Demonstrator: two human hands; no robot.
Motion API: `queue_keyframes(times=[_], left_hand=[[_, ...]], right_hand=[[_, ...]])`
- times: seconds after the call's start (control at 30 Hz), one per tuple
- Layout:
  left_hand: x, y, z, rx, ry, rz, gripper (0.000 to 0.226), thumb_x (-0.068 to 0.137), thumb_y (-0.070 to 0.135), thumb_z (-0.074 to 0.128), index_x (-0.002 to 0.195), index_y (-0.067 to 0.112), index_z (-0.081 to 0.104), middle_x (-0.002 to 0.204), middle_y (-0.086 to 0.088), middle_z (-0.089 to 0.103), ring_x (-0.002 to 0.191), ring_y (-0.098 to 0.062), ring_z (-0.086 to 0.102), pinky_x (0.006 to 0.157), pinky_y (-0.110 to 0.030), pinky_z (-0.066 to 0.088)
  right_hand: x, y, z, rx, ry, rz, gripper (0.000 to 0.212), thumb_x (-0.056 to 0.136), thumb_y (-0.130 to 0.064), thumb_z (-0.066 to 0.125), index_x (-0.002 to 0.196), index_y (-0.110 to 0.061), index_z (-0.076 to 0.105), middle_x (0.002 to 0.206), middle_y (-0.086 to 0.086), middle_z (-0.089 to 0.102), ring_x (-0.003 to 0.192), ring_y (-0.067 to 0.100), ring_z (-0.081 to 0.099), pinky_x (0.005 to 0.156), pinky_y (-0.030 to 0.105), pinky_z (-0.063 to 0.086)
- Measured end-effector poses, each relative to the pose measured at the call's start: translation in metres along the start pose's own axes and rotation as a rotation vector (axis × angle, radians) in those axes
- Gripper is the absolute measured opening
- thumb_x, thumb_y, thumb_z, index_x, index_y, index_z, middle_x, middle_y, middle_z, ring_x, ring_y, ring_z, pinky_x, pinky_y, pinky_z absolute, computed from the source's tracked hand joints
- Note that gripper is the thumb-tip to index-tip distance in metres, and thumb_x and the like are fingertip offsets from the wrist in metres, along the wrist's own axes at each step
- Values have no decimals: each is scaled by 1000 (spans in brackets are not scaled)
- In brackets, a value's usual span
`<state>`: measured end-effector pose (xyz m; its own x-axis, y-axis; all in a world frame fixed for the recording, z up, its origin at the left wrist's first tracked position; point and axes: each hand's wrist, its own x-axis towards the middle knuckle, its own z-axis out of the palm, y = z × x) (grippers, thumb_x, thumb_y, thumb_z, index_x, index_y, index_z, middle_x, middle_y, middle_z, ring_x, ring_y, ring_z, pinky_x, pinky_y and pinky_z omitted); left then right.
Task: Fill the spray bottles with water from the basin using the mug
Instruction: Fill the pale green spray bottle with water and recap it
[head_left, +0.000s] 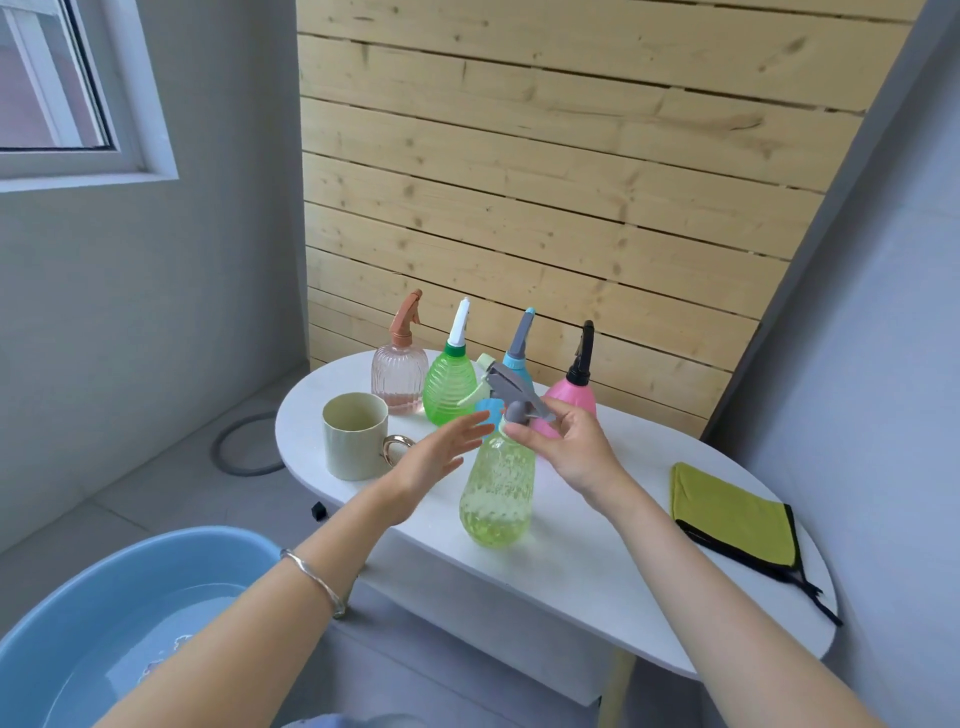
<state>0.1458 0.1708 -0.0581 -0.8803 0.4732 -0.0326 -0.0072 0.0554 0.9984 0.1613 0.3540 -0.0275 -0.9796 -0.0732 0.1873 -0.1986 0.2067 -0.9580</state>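
A yellow-green spray bottle (497, 493) stands at the middle of the white oval table (597, 551). My right hand (566, 447) pinches its grey spray head (517, 397) at the neck. My left hand (441, 457) hovers open just left of the bottle, fingers straight, apart from it. A cream mug (356, 434) with a gold handle stands to the left. Behind are a pale pink ribbed bottle (399, 371), a green bottle (449, 387), a blue bottle (521, 343) and a pink bottle (574, 395). The blue basin (104, 571) holding water sits on the floor at lower left.
A folded yellow cloth (732, 514) with black trim lies on the table's right end. A wooden slat wall rises behind the table. A grey ring (244, 444) lies on the floor to the left, below a window.
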Motion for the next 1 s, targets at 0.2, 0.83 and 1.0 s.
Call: queue_keyframes(times=[0.2,0.83,1.0], left_hand=[[5,-17,15,308,34,18,83,82,24,78,151,25,32,146,10,44,133,-8,40,106,-26,36],[12,-28,12,298,91,58,74,75,26,84,138,25,46,138,6,52,128,-11,47,104,-30,43],[14,-31,12,269,106,61,70,74,26,85,134,27,49,135,5,55,128,-13,50,106,-34,45]], right_hand=[[1,-2,22,-84,163,-54,32,70,-26,83,89,-29,56,88,-11,60,88,4,59,85,24,45],[-1,2,6,-9,-59,30,34,76,-36,73,108,-33,62,112,-11,65,111,2,57,94,18,42],[-3,3,5,1,9,-35,19,81,-17,71,99,-23,68,98,-16,70,99,-4,63,88,13,46]])
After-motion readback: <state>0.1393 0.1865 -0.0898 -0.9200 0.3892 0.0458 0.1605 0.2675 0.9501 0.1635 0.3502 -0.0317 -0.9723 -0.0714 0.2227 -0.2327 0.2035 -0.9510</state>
